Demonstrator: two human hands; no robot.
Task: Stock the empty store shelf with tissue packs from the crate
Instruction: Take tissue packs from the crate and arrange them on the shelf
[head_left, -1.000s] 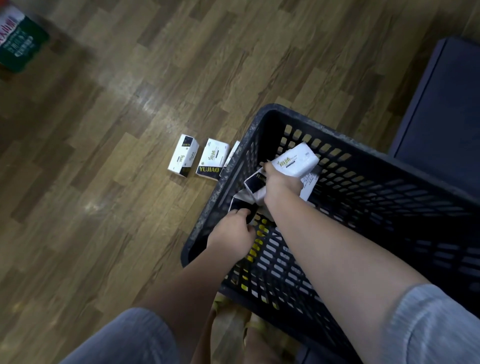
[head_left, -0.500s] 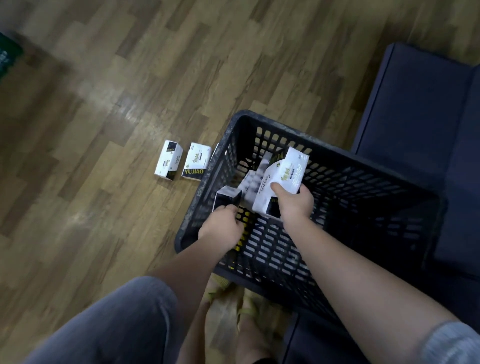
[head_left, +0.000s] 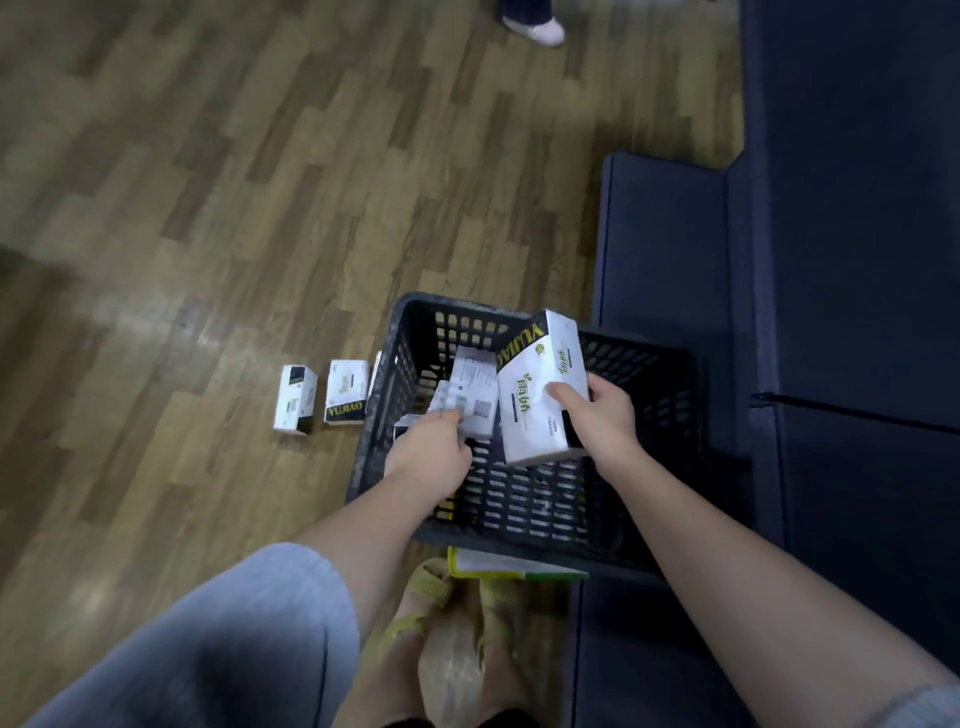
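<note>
Hands work inside the black slatted crate, which stands on the wood floor just beside a dark blue shelf unit. The right hand grips one large white tissue pack by its right edge, thumb curled over the printed face, and holds it tilted above the crate's rim. The left hand reaches lower into the crate, its fingers closed on a smaller pack; one more pack lies against it, between the two hands. Outside the crate's left wall, two white boxes stand side by side on the floor, with the edge of a third showing against the crate. Floor lies open to the left and ahead; the shelf unit closes off the right side.
</note>
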